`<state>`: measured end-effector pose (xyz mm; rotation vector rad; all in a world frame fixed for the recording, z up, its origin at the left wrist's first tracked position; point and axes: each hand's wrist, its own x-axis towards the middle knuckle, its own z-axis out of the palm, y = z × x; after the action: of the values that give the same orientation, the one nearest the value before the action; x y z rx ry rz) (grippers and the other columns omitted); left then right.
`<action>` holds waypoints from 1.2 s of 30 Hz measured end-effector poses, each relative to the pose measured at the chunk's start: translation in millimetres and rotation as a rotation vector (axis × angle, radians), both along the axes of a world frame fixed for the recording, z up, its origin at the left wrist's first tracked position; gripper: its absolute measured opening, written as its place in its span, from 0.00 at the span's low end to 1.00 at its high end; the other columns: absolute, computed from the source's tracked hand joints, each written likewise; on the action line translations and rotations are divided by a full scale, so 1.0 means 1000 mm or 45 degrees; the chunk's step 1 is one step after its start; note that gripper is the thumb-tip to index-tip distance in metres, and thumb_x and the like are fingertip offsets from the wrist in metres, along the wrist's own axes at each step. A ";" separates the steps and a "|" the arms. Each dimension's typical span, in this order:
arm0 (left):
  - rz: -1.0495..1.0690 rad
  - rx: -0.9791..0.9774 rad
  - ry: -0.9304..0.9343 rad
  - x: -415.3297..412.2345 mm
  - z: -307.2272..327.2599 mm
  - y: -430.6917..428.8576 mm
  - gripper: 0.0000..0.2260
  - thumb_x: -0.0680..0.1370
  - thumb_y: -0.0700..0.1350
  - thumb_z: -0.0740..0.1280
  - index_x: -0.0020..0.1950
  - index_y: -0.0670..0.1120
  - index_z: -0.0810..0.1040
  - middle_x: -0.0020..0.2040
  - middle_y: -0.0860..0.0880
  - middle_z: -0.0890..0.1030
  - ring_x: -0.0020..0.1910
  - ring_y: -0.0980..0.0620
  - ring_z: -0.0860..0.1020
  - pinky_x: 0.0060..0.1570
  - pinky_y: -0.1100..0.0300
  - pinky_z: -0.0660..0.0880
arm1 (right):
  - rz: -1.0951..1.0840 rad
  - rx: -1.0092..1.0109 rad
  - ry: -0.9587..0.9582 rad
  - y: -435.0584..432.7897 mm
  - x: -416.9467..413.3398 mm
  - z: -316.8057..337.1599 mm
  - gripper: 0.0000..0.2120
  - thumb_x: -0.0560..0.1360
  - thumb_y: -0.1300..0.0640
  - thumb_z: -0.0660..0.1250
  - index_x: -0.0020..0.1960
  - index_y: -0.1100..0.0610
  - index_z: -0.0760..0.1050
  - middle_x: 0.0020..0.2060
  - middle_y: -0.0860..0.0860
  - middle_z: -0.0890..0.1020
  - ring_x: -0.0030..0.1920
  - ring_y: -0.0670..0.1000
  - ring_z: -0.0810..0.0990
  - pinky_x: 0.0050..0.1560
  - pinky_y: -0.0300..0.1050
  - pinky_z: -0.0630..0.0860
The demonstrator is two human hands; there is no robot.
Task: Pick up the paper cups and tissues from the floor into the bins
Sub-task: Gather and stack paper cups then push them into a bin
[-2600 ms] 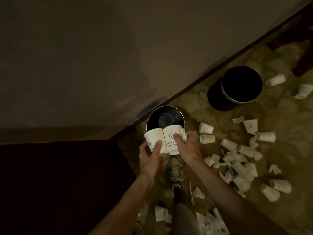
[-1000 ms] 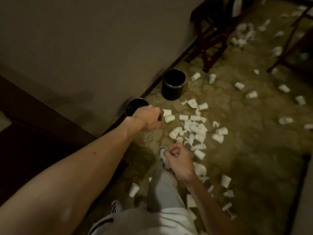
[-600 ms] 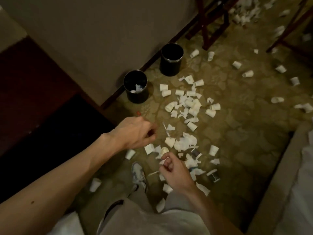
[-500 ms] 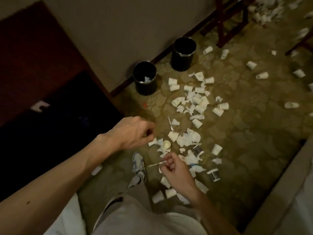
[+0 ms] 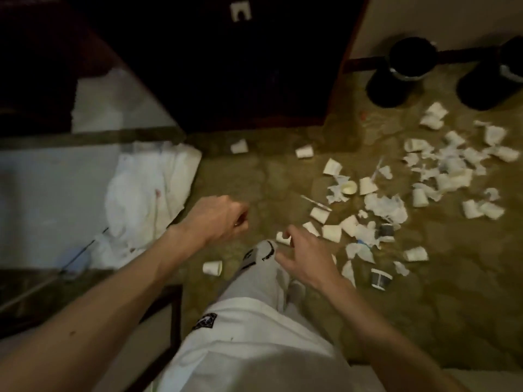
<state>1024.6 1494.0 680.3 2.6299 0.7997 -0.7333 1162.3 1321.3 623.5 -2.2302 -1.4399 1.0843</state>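
White paper cups and torn tissues [image 5: 385, 206] litter the patterned floor, thickest at the right. Single cups lie at the lower middle [image 5: 211, 267] and farther off [image 5: 239, 146], [image 5: 304, 151]. Two black bins [image 5: 396, 80], [image 5: 491, 83] stand at the top right against the wall. My left hand [image 5: 219, 219] hovers over the floor with its fingers curled in and nothing visible in it. My right hand [image 5: 304, 257] is lower, fingers apart, just beside a small white cup [image 5: 283, 238] and apart from it as far as I can tell.
My grey-trousered leg and shoe [image 5: 261, 254] are between the hands. A white crumpled cloth [image 5: 147, 190] lies on a pale surface at the left. Dark furniture [image 5: 226, 66] fills the top middle. A dark paper cup [image 5: 380, 278] lies at the right.
The view has swung left, so the bins and litter pile now sit at the right. My right hand has spread its fingers; the thin stick it pinched is gone from it.
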 end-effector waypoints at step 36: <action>0.423 -0.096 0.072 -0.389 -0.752 -0.073 0.36 0.74 0.59 0.70 0.78 0.52 0.60 0.76 0.47 0.62 0.73 0.45 0.62 0.66 0.46 0.66 | 1.493 -0.037 -0.114 0.109 -0.301 -0.714 0.26 0.79 0.40 0.59 0.72 0.51 0.64 0.63 0.52 0.75 0.59 0.53 0.75 0.53 0.47 0.67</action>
<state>635.6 1420.6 -72.0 2.3362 1.1641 -0.7289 860.9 1430.4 -90.6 -1.3114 -2.8745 1.2362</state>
